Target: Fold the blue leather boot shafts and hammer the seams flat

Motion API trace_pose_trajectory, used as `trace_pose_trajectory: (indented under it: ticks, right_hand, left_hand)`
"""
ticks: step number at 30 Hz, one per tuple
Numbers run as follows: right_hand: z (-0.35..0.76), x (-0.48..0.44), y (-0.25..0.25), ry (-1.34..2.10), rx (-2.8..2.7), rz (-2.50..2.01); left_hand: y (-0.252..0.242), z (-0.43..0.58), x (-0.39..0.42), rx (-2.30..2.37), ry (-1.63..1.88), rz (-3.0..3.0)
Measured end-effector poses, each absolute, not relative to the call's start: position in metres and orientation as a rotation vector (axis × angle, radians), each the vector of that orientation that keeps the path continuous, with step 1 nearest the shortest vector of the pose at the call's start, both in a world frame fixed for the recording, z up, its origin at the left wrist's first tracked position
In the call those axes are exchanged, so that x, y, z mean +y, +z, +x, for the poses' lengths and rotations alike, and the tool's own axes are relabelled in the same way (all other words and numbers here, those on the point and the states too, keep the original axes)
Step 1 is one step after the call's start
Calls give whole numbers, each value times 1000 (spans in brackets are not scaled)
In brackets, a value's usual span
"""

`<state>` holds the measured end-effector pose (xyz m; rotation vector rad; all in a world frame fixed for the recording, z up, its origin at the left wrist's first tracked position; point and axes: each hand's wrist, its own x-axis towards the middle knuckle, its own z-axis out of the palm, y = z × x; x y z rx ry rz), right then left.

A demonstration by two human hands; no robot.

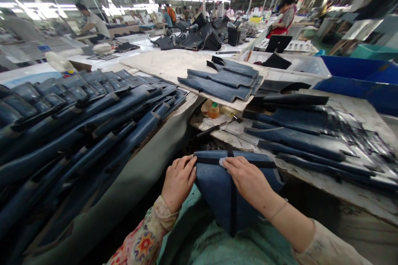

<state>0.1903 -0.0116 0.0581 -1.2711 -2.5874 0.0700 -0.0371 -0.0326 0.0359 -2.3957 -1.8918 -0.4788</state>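
A dark blue leather-like panel (213,188) lies over my lap, on a green apron (199,244). Two black strips (233,205) cross on it, one running along near the top edge and one running down. My left hand (179,180) is closed on the panel's upper left corner, thumb hidden. On the upper strip, close to the crossing, my right hand (248,180) pinches a small whitish wad (222,162), which looks like cloth, and touches it to the surface.
Overlapping blue panels (124,109) cover the left table. More panels (298,132) lie on the right bench, others (224,76) on a pale board ahead. Nearby are a green-capped bottle (213,111) and a dark-handled tool (211,129). A blue bin (357,87) stands right; co-workers are farther off.
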Motion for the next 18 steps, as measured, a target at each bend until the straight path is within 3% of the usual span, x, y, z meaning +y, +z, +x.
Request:
trace_pose_trajectory:
  ticks: [6, 11, 18]
  right_hand:
    - [202, -52, 49, -83, -2509, -1461]
    - [202, -63, 35, -29, -2392, -1479]
    - [202, -62, 34, 11, -2287, -1466]
  left_hand:
    - [51, -49, -12, -1799, -517, -2588]
    - [71, -44, 51, -1846, -257, -2831]
    - [26, 9, 161, -2055, 5, -2802]
